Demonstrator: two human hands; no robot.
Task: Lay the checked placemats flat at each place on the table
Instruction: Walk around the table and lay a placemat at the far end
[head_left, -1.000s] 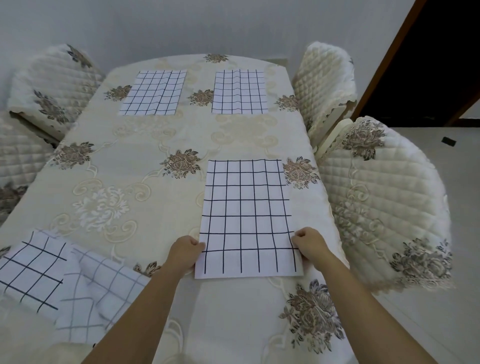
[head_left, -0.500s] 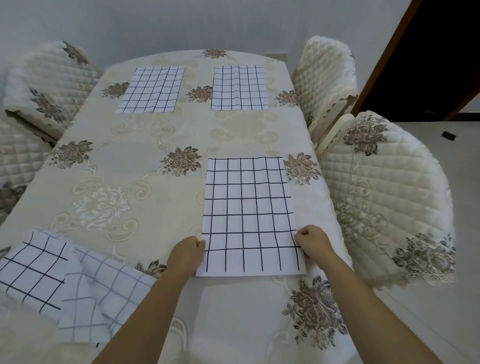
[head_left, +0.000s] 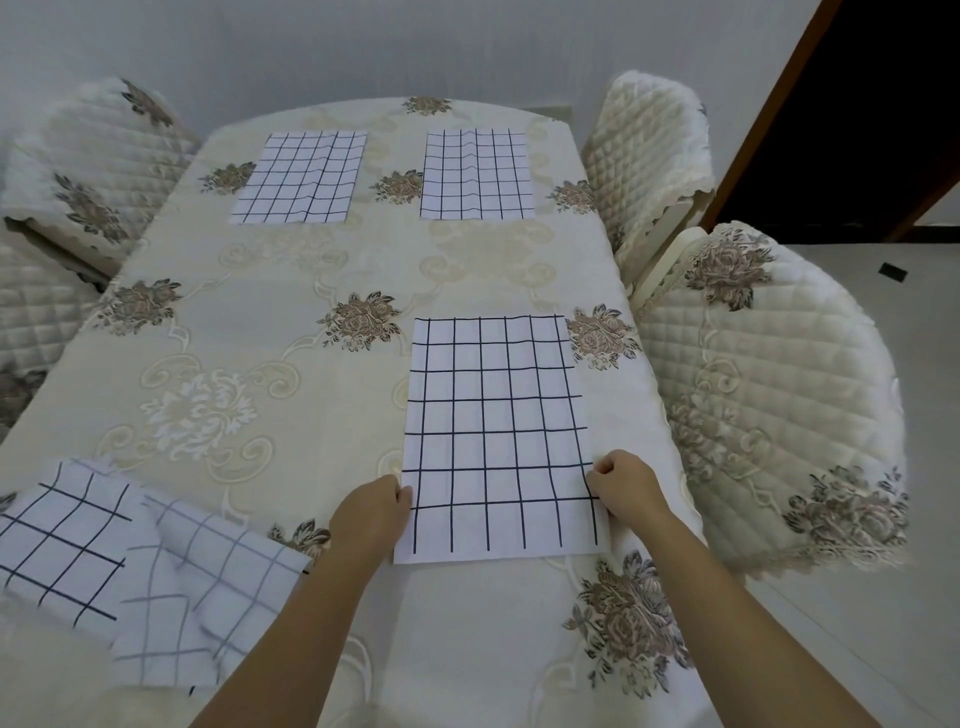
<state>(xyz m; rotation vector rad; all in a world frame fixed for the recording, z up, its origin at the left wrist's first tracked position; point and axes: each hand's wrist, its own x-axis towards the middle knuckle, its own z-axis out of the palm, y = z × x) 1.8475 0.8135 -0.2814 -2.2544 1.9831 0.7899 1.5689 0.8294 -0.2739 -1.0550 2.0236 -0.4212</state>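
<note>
head view: your left hand (head_left: 370, 515) and right hand (head_left: 626, 489) each pinch a side edge of the near placemat (head_left: 496, 436), flat on the table (head_left: 270, 322) near right. two placemats (head_left: 477, 174) lie far; a crumpled pile (head_left: 140, 566) sits near left.

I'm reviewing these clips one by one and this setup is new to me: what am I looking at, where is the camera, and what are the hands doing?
There is no machine here. A person wears one wide-angle camera on the head, looking forward and down, so the two bare arms come in from the bottom edge. The table has a cream flowered cloth and quilted chairs around it. Two checked placemats lie flat at the far end. A third, the near placemat, lies flat ahead. The left hand and the right hand each have a grip on one of its side edges, near the person. A rumpled pile of more checked mats waits at the lower left.
</note>
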